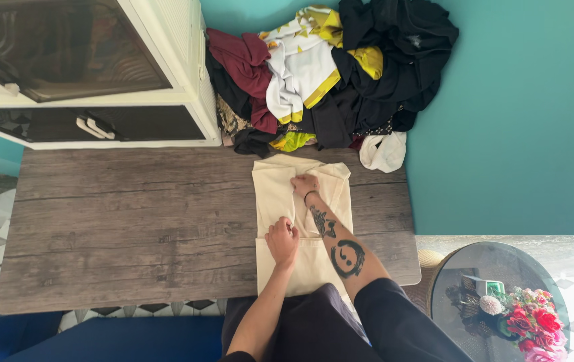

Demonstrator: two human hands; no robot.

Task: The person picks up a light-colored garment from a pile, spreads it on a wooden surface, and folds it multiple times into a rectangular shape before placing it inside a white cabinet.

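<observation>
My left hand (282, 241) is closed into a loose fist, knuckles up, pinching a fold of the cream garment (275, 201) near its middle. My right hand (305, 184) reaches farther out, fingers curled down onto the cloth near the collar end; it presses or pinches the fabric there, though I cannot tell which from this angle. The right forearm crosses the garment diagonally and shows dark tattoos and a thin black band at the wrist. The cream garment lies flat on the wooden table (133, 221), right of centre, partly folded, with its near edge hanging over the table edge toward my lap. Beyond its far end, at the back of the table against the teal wall (515, 114), sits a pile of clothes (327, 74): black, maroon, white and yellow pieces, heaped loosely. A small white cloth (383, 151) lies just beside the pile's right foot. To the left of the pile stands a white cabinet (99, 74) with dark panels. At lower right, off the table, a round glass side table (461, 281) bears red and pink flowers (532, 325).
</observation>
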